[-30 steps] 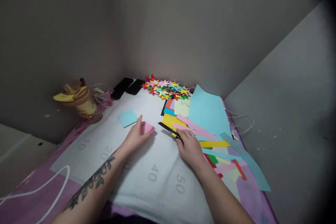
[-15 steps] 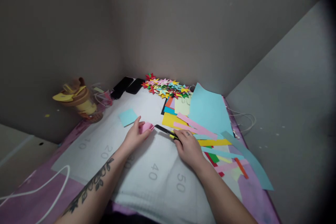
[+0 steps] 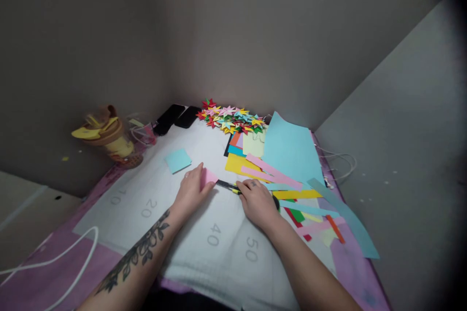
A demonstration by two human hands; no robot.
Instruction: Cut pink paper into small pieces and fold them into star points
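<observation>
My left hand (image 3: 190,188) is closed on a piece of pink paper (image 3: 209,176), thumb along its near edge and fingers over its left side. My right hand (image 3: 257,202) grips a pair of scissors (image 3: 226,184) with dark blades and yellow near the pivot; part of a dark handle loop shows behind the hand. The scissor tips meet the right corner of the pink paper, near my left thumb. Whether the blades are parted is too small to tell. A light blue paper square (image 3: 178,161) lies just beyond my left hand on the white numbered sheet (image 3: 160,233).
Coloured paper strips (image 3: 297,196) and a large blue sheet (image 3: 292,148) lie on the right. Folded paper stars (image 3: 231,119) are heaped at the back beside dark phones (image 3: 188,117). A brown and yellow cup (image 3: 116,143) stands left; a white cable (image 3: 93,248) loops near left.
My left hand has turned, and the pink paper now shows a flatter face to the right. The scissors have tilted less steeply and shifted slightly, their tips now at the paper's corner.
</observation>
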